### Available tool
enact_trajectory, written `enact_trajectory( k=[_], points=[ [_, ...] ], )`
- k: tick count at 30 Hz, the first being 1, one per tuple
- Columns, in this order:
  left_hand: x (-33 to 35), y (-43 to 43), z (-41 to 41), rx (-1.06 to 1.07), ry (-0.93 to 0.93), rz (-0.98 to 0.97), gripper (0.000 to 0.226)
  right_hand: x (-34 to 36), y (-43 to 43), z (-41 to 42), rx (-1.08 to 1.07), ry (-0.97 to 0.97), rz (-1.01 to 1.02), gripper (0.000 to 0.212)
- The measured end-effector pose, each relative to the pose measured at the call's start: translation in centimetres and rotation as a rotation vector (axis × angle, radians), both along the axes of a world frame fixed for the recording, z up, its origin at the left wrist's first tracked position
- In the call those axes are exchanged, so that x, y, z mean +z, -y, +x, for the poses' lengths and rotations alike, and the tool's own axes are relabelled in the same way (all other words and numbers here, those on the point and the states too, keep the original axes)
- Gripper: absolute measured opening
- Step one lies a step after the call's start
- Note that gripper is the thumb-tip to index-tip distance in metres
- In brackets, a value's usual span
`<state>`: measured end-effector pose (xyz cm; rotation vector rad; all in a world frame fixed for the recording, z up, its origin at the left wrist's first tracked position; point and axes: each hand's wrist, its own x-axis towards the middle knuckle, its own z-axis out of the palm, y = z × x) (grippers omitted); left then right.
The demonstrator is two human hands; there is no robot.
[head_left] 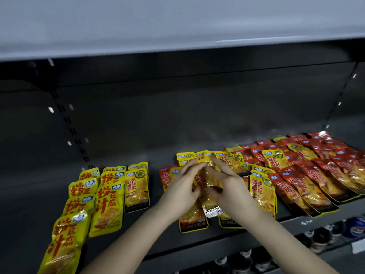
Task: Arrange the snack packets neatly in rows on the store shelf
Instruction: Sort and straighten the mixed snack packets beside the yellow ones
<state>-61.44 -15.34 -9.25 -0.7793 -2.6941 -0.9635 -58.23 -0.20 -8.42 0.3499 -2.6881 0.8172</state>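
Both hands on one yellow packet (209, 181), mid-shelf, just above the loose stock.
- Left hand (182, 187): grip clenched on the packet's left edge, thumb in front, fingers reaching up behind the top.
- Right hand (226, 184): same grip mirrored on the right edge. Fingertips of both hands nearly meet at the packet's top.
- The packet sits between the two palms, roughly upright and tilted toward the camera. Its lower end pokes out below the thumbs. Can't tell if it's clear of the packets under it.
- Shelf (35, 194): dark, slopes away to the back wall.
- Left side: yellow rows (106, 202) are sorted, overlapping front to back. A third column (136, 187) just beside them has a different print.
- Under and around the hands: a few yellow packets lying flat and askew.
- Right side: red packets (316, 175) in a loose overlapping spread, with some yellow ones mixed in.
- Lower shelf goods (325, 234) are blurred.
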Motion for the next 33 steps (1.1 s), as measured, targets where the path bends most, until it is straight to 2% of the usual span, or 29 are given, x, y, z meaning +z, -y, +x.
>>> enact_trajectory(
  k=[4,13,28,33],
  points=[
    [0.5,2.6,0.3,0.052,-0.031,0.013,0.065,0.5,2.7,-0.5,0.052,0.015,0.015,0.055],
    [-0.6,9.3,1.2,0.185,0.040,-0.027,0.066,-0.7,9.4,-1.2,0.203,0.108,0.035,0.057],
    [-1.2,14.9,-0.2,0.123,0.230,-0.132,0.068,-2.9,14.6,-2.2,0.237,0.248,0.107,0.056],
    [-1.6,16.1,-1.3,0.104,0.243,-0.119,0.064,-3.6,15.1,-2.5,0.219,0.214,0.164,0.052]
  ],
)
